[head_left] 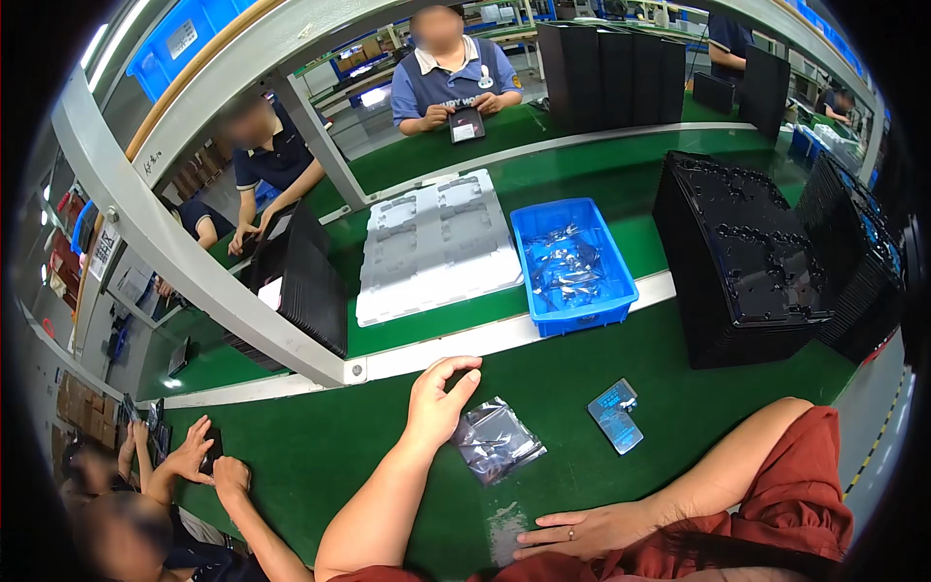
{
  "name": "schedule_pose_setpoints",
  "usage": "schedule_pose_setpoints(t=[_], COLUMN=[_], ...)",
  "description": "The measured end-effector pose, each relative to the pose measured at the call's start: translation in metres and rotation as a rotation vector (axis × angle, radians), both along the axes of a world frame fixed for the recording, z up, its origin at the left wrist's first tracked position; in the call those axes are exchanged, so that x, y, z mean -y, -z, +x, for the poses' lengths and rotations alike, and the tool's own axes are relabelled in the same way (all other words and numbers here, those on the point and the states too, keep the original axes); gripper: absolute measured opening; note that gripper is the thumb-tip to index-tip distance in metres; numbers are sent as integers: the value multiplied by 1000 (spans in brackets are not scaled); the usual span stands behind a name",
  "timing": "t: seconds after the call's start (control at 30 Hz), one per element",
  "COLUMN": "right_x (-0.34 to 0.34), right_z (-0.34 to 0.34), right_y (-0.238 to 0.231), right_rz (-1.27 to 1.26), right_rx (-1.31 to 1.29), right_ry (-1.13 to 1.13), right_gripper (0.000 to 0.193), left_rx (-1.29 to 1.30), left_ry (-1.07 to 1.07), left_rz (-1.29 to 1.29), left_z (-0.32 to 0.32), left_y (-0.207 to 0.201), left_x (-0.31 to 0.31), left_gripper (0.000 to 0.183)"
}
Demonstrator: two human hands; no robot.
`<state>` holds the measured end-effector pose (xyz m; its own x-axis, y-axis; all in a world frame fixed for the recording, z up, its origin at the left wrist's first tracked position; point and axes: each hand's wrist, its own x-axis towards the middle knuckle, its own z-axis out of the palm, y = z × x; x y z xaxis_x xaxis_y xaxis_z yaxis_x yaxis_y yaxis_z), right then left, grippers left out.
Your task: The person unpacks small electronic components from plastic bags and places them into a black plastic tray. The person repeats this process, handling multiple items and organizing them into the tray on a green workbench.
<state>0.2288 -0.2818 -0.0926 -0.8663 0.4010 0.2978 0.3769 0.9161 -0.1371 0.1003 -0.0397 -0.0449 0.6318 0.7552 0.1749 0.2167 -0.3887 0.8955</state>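
Left hand (438,393) hovers, fingers curled, touching the top edge of a clear plastic bag (497,441) on the green belt (330,456). Right of the bag lies a small blue-grey packet (615,415), well apart. Right hand (582,532) rests flat below the bag (palm down). Beyond it sits a blue bin (572,267).

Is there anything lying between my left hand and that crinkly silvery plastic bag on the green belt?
Nothing visible. The left hand hovers open right beside the crinkly silvery plastic bag, with only bare green belt between them. The small blue-grey packet lies off to the right.
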Motion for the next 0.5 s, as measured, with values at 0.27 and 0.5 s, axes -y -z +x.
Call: schedule_pose_setpoints(t=[0.27, 0.5], right_x=[1, 1], right_z=[-2, -2], right_y=[0, 2], right_rz=[-5, 5], right_rx=[40, 71], right_ry=[9, 5], right_gripper=[39, 35], left_rx=[126, 161], left_ry=[0, -2], left_rz=[-123, -165], left_z=[-4, -7], left_y=[11, 10], left_x=[-5, -3], left_gripper=[19, 20])
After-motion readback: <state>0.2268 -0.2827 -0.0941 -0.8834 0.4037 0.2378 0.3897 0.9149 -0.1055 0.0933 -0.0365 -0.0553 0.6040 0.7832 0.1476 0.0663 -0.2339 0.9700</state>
